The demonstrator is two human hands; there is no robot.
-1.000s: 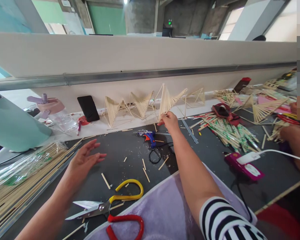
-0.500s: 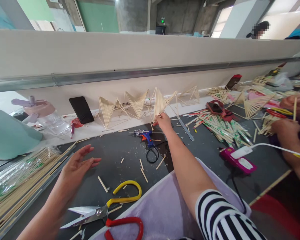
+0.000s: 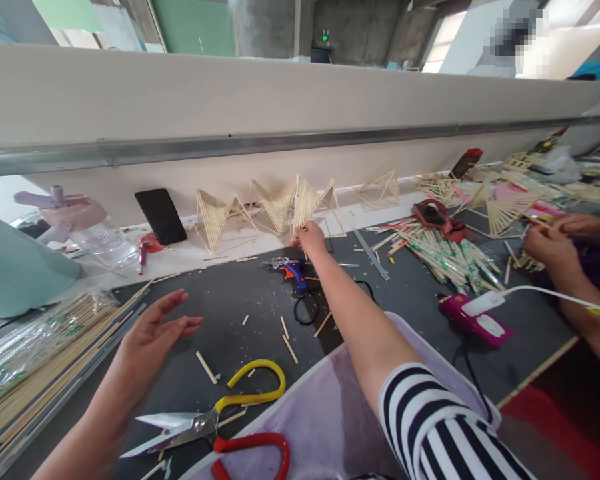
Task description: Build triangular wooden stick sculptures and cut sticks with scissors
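My right hand is closed on the lower end of a twisted stick model at the foot of the wall. Left of it stand two similar stick models, the nearer one almost touching the held one. My left hand hovers above the dark table, fingers apart, holding nothing. A blue glue gun lies just below my right hand. Scissors with a yellow and a red handle lie open near the front edge.
Bundled sticks, a bottle and a black phone are on the left. To the right are a metal ruler, piled sticks, a pink power strip and another person's hands.
My right hand has moved left with the held stick model, bringing it close to the middle one. My left hand has hardly moved. The other person's hands have shifted left.
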